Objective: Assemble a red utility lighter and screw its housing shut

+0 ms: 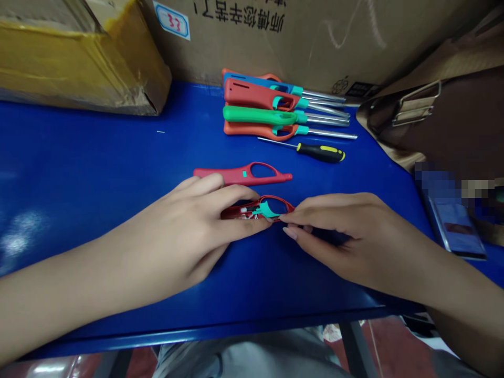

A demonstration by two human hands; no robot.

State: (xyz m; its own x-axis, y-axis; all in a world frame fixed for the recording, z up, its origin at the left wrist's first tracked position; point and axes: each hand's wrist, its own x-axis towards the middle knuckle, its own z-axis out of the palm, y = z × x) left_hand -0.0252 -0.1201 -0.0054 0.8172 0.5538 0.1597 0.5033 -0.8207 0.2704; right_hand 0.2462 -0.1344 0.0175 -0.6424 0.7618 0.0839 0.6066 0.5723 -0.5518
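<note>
On the blue table (98, 173) lies an opened red lighter shell half (258, 208) with a teal trigger and inner parts showing. My left hand (200, 226) lies over its left end, fingers closed down on it. My right hand (346, 231) pinches its right end by the trigger loop. Just beyond them rests a separate red lighter cover (244, 174), untouched.
Several assembled long-nosed lighters (271, 107) in red, green, blue and orange lie at the back. A black-and-yellow screwdriver (318, 152) lies before them. Cardboard boxes (79, 58) stand at the back, a brown bag (444, 121) and a phone (457, 226) at right.
</note>
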